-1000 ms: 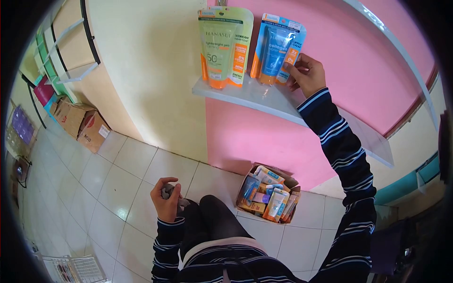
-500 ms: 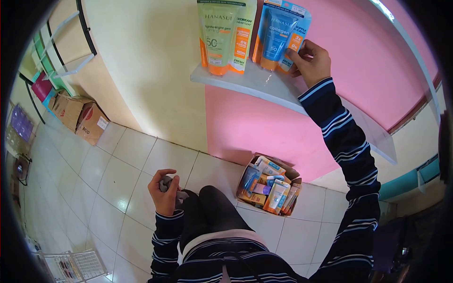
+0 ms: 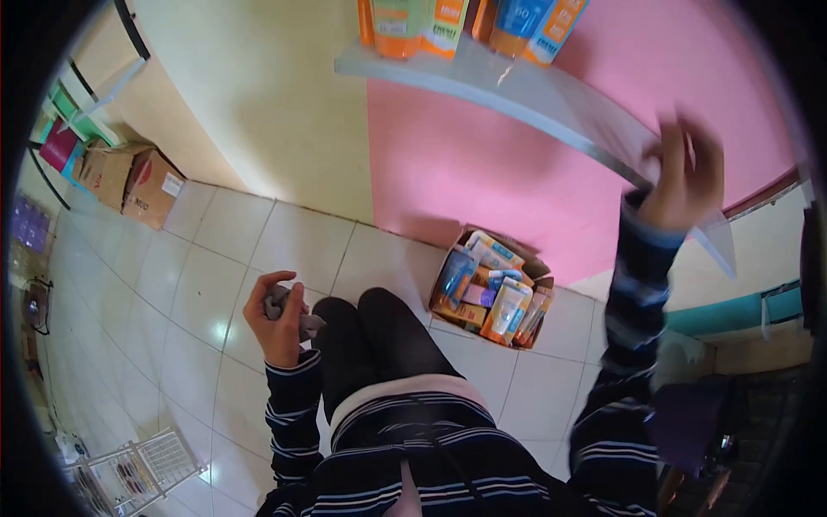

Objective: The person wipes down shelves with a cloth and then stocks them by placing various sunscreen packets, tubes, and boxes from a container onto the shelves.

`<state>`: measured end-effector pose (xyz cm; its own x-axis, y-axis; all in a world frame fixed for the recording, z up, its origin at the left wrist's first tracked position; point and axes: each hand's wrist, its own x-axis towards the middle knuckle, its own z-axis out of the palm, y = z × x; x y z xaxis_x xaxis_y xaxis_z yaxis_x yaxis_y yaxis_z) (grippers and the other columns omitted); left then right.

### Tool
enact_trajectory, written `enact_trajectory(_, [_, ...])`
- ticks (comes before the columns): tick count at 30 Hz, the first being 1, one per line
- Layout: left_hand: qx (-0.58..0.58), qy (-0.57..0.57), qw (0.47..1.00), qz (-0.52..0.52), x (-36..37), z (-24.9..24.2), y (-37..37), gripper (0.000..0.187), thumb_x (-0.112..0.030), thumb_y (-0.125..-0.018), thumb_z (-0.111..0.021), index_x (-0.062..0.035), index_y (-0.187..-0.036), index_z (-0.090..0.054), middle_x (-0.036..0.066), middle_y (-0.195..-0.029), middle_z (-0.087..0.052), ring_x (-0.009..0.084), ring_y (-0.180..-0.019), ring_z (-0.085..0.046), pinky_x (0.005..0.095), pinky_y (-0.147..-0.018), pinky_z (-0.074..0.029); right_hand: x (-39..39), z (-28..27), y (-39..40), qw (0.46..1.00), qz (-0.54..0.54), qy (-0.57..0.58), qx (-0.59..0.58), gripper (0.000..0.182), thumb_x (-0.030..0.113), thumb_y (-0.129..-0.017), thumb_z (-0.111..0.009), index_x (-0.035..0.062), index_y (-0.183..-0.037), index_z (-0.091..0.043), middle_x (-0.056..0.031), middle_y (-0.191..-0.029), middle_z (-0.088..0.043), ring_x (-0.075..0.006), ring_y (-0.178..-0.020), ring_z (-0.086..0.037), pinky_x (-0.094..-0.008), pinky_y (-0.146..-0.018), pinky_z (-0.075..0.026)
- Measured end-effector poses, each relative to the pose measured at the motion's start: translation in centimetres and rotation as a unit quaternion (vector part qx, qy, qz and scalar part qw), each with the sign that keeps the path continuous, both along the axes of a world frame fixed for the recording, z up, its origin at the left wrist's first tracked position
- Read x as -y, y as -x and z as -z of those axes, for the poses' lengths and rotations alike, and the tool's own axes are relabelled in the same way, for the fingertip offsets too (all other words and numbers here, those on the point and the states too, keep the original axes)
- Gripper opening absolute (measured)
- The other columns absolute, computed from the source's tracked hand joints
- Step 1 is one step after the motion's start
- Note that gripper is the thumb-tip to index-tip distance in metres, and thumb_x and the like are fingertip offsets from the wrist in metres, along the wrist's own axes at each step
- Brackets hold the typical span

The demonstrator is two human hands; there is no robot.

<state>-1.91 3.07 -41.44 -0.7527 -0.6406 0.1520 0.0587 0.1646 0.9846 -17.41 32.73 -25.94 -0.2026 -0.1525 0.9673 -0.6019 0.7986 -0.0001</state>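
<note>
My left hand (image 3: pixel 277 319) is closed around a crumpled grey cloth (image 3: pixel 308 326), low beside my left leg. Motion blurs my right hand (image 3: pixel 685 177), raised near the right part of the shelf (image 3: pixel 551 108); its fingers look loosely apart and I see nothing in them. Left of it on the shelf stand a blue sunscreen tube (image 3: pixel 517 21) with its blue-and-orange carton (image 3: pixel 556 34), and a green sunscreen tube (image 3: pixel 398 26) with a pale carton (image 3: pixel 445 30). Their tops are cut off by the upper edge of view.
An open cardboard box (image 3: pixel 538 334) of tubes and small cartons sits on the tiled floor against the pink wall (image 3: pixel 482 164). Larger cardboard boxes (image 3: pixel 146 191) stand at the left wall. A white rack (image 3: pixel 142 470) is at lower left, a dark purple item (image 3: pixel 689 422) at lower right.
My right hand has let go of the blue carton and moved right and down, away from it. The view has tilted down, so the shelf sits higher. The left hand still holds the cloth.
</note>
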Motion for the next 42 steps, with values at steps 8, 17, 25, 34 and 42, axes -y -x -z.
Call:
enact_trajectory(8, [0.033, -0.022, 0.998, 0.043, -0.9, 0.8, 0.5, 0.011, 0.0, -0.069, -0.056, -0.0018, -0.08, -0.055, 0.0, -0.054, -0.046, 0.0061, -0.044, -0.044, 0.0172, -0.043, -0.034, 1.1, 38.9, -3.6, 0.719, 0.101, 0.141, 0.673, 0.026, 0.022, -0.062, -0.063, 0.0017, -0.075, -0.054, -0.0135, -0.069, -0.057, -0.0277, -0.067, -0.056, -0.0351, -0.061, -0.044])
enact_trajectory(17, [0.045, -0.015, 0.999, 0.01, 0.0, 1.6, -0.4, 0.009, 0.001, -0.068, -0.055, -0.0016, -0.077, -0.055, -0.001, -0.051, -0.043, 0.006, -0.044, -0.044, 0.0181, -0.041, -0.034, 1.4, 33.7, -5.2, 0.819, 0.088, 0.064, 0.563, 0.021, 0.019, -0.066, -0.061, 0.003, -0.079, -0.055, -0.012, -0.067, -0.055, -0.0262, -0.061, -0.056, -0.0362, -0.054, -0.045])
enact_trajectory(25, [0.019, -0.015, 1.0, 0.014, 0.0, 0.9, 1.4, 0.009, 0.0, -0.068, -0.056, -0.0013, -0.077, -0.054, 0.0, -0.052, -0.044, 0.0069, -0.043, -0.044, 0.0181, -0.041, -0.035, -0.3, -0.2, -6.3, 0.909, -0.237, 0.274, 0.204, 0.011, 0.005, -0.079, -0.047, -0.0039, -0.082, -0.051, -0.0094, -0.054, -0.053, -0.0108, -0.037, -0.046, -0.0197, -0.035, -0.036])
enact_trajectory(34, [-0.002, -0.013, 0.999, 0.033, -0.7, 0.3, 0.6, 0.009, 0.002, -0.068, -0.056, -0.0005, -0.076, -0.054, 0.001, -0.053, -0.045, 0.0073, -0.044, -0.046, 0.018, -0.042, -0.037, 4.9, -3.2, 3.7, 0.857, -0.298, 0.222, 0.358, 0.02, 0.015, -0.075, -0.058, -0.0038, -0.079, -0.055, -0.0063, -0.051, -0.051, -0.0079, -0.035, -0.044, -0.0192, -0.034, -0.034])
enact_trajectory(42, [0.002, -0.021, 0.999, 0.027, -0.8, 0.3, 0.6, 0.009, 0.002, -0.068, -0.056, -0.0006, -0.077, -0.054, 0.002, -0.054, -0.046, 0.0073, -0.045, -0.046, 0.0181, -0.042, -0.037, 5.5, -3.3, 4.7, 0.871, -0.272, 0.202, 0.356, 0.021, 0.016, -0.074, -0.059, -0.0036, -0.077, -0.054, -0.0056, -0.048, -0.05, -0.0081, -0.035, -0.044, -0.0194, -0.034, -0.035])
